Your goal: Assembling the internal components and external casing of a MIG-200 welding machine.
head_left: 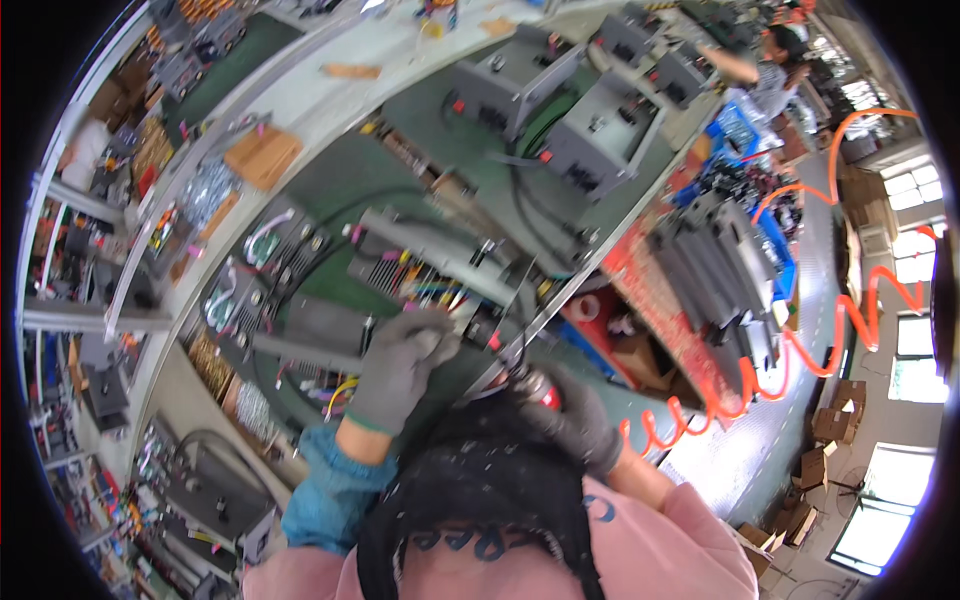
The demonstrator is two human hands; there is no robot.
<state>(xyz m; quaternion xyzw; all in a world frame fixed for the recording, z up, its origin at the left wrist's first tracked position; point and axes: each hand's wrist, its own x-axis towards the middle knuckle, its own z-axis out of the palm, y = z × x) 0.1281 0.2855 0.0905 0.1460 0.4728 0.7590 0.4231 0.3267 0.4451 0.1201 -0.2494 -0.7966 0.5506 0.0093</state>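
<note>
Left hand (400,365) closed on grey open box (330,335) – steadying it on table (330,180). Right hand (575,420) grips red-tipped screwdriver (535,388) just beside – fastening step; next needs tip seated squarely.

Both hands in grey knit work gloves. Left hand (400,365): glove w/ green band at cuff, then a teal-blue over-sleeve (330,495), wrinkled, gathered at wrist. Right hand (580,425): same grey glove, darker in shade, cuff colour not visible. Pink sweatshirt (650,545) on right arm and across chest at near edge, dark lettering on chest and upper sleeve. Long black hair (480,480) hangs in centre, w/ pale specks in it.
</note>
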